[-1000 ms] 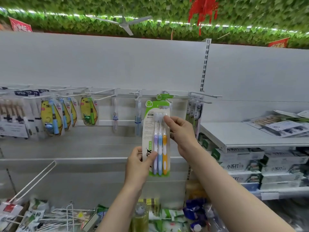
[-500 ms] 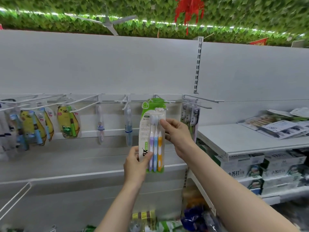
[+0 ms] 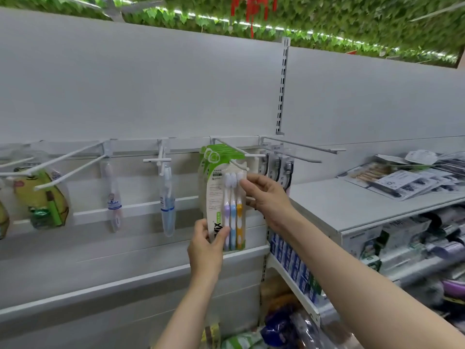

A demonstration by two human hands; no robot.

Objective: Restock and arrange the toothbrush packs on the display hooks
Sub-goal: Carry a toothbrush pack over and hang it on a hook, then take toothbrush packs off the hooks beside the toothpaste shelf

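Observation:
A green-and-white toothbrush pack [image 3: 227,197] with purple, blue and yellow brushes hangs on a white display hook [image 3: 232,151], with more green packs behind it. My left hand [image 3: 205,248] pinches the pack's lower left corner, thumb on the front. My right hand [image 3: 266,200] holds its right edge, fingertips near the brush heads. Black-bristled packs [image 3: 276,168] hang on the hook to the right.
Single toothbrushes [image 3: 167,197] and yellow kids' packs [image 3: 45,200] hang on hooks to the left. A white shelf [image 3: 352,207] at right carries flat packs [image 3: 407,180]. Boxed goods fill the shelves below it. Bottles and packets lie low down by my arms.
The view has shifted right and closer to the hooks. Both hands keep their hold on the pack, which now hangs further back on its hook.

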